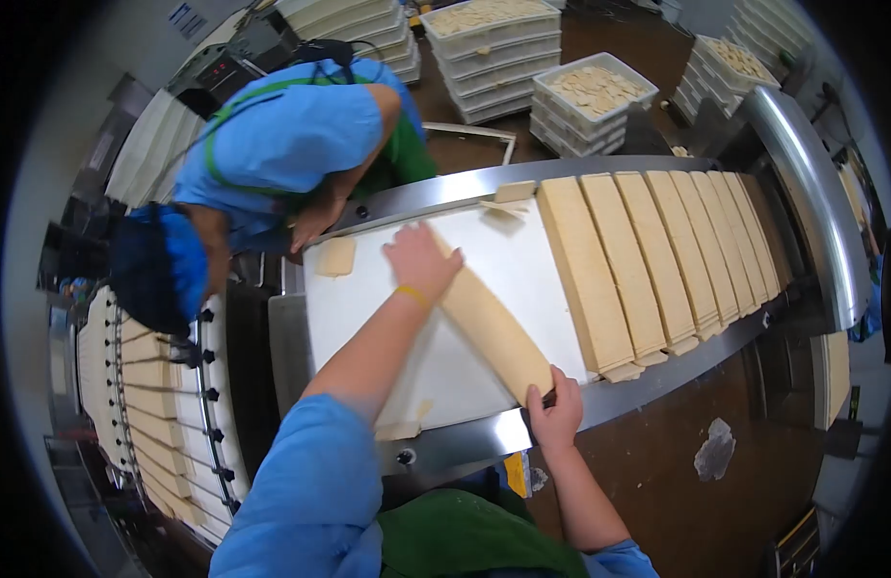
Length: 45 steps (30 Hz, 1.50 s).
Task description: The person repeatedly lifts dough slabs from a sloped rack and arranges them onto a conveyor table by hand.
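A long pale-tan row of what look like thin wafers (491, 328) lies slanted across the white belt (368, 308). At its far end, my left hand (421, 262) wraps over the top and side. The near end is gripped by my right hand (557, 407), thumb on the close side, beside the metal edge. Right of it, several similar rows (585, 279) lie side by side across the belt. A loose flat piece (335, 257) rests at the belt's far left, and broken pieces (503, 207) lie near the far edge.
A co-worker in a blue shirt (291, 135) bends over the belt's far left side. Stacked white trays (493, 58) of flat pieces stand beyond. A thick metal bar (802, 202) arches over the right end. Another machine with rows (146, 405) is at left.
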Each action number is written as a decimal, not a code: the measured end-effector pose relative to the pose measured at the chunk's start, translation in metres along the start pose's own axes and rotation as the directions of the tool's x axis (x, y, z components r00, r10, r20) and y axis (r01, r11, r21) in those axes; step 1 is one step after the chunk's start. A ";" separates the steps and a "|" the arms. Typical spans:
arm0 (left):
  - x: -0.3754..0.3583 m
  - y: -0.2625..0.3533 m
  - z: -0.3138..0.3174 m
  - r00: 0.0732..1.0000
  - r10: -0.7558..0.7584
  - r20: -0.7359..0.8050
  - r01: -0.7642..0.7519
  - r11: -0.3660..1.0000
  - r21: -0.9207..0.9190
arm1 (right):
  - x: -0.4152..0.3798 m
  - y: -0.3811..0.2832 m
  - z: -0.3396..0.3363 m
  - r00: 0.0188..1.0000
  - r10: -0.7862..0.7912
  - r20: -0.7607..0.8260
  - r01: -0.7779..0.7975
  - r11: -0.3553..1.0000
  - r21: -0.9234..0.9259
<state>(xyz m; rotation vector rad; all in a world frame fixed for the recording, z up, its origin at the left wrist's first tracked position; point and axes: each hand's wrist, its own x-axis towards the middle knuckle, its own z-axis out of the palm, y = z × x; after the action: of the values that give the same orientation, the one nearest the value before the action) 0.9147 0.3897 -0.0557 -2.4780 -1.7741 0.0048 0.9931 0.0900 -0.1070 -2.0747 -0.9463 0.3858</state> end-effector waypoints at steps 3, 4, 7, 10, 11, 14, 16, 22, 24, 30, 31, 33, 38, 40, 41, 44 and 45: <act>-0.038 -0.096 -0.015 0.984 -0.172 0.041 0.175 0.982 -0.071 | 0.018 -0.034 -0.009 0.921 -0.037 0.387 0.060 0.997 -0.045; -0.054 -0.119 -0.015 0.974 -0.202 0.099 0.213 0.971 -0.111 | 0.028 -0.037 -0.008 0.887 -0.040 0.460 0.068 0.997 -0.044; -0.114 -0.176 0.000 0.953 -0.250 0.172 0.289 0.921 -0.262 | 0.058 -0.047 -0.003 0.754 -0.115 0.647 0.153 0.988 -0.003; -0.173 -0.186 0.016 0.939 -0.344 0.000 0.264 0.719 -0.643 | 0.067 -0.035 0.024 0.728 -0.318 0.607 0.347 0.935 0.074; -0.182 -0.195 0.014 0.920 -0.392 -0.025 0.265 0.666 -0.697 | 0.063 -0.045 0.032 0.735 -0.338 0.588 0.364 0.928 0.079; -0.222 -0.250 -0.008 0.844 -0.526 -0.106 0.252 0.564 -0.787 | 0.041 -0.104 0.057 0.719 -0.413 0.559 0.423 0.898 0.120; -0.251 -0.305 -0.035 0.789 -0.588 -0.179 0.262 0.585 -0.768 | 0.014 -0.153 0.085 0.670 -0.489 0.558 0.469 0.862 0.192; -0.393 -0.527 -0.086 0.472 -0.796 -0.379 0.418 0.581 -0.699 | -0.145 -0.284 0.179 0.418 -0.584 0.696 0.156 0.801 0.578; -0.455 -0.593 -0.104 0.387 -0.882 -0.268 0.466 0.438 -0.769 | -0.204 -0.314 0.211 0.291 -0.631 0.719 0.125 0.770 0.625; -0.653 -0.762 -0.048 0.125 -0.987 -0.101 0.609 0.157 -0.778 | -0.398 -0.371 0.264 -0.129 -0.591 0.797 0.036 0.800 0.599; -0.679 -0.781 -0.033 0.100 -0.993 -0.059 0.573 0.106 -0.813 | -0.427 -0.374 0.271 -0.184 -0.551 0.814 0.006 0.827 0.562; -0.715 -0.809 -0.007 0.096 -0.995 -0.027 0.541 0.075 -0.837 | -0.478 -0.372 0.282 -0.268 -0.467 0.843 -0.042 0.880 0.474; -0.715 -0.856 -0.031 0.301 -0.951 -0.073 0.727 0.278 -0.628 | -0.554 -0.396 0.297 -0.424 -0.265 0.866 0.012 0.954 0.298; -0.707 -0.880 -0.031 0.328 -0.943 -0.050 0.762 0.295 -0.577 | -0.570 -0.402 0.312 -0.405 -0.199 0.893 0.013 0.975 0.223; -0.704 -0.892 -0.029 0.342 -0.938 -0.062 0.768 0.316 -0.557 | -0.577 -0.405 0.322 -0.396 -0.171 0.902 0.011 0.981 0.191; -0.693 -0.921 -0.028 0.393 -0.918 -0.056 0.789 0.368 -0.492 | -0.588 -0.412 0.344 -0.326 -0.188 0.927 0.043 0.976 0.213; -0.691 -0.929 -0.023 0.393 -0.918 -0.060 0.781 0.368 -0.505 | -0.592 -0.418 0.349 -0.314 -0.208 0.926 0.003 0.975 0.220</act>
<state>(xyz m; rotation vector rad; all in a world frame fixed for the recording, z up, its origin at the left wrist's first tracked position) -0.1848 0.0318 0.0035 -1.1585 -2.8441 -0.8888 0.1956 0.0092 -0.0323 -0.9294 -1.9089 2.3187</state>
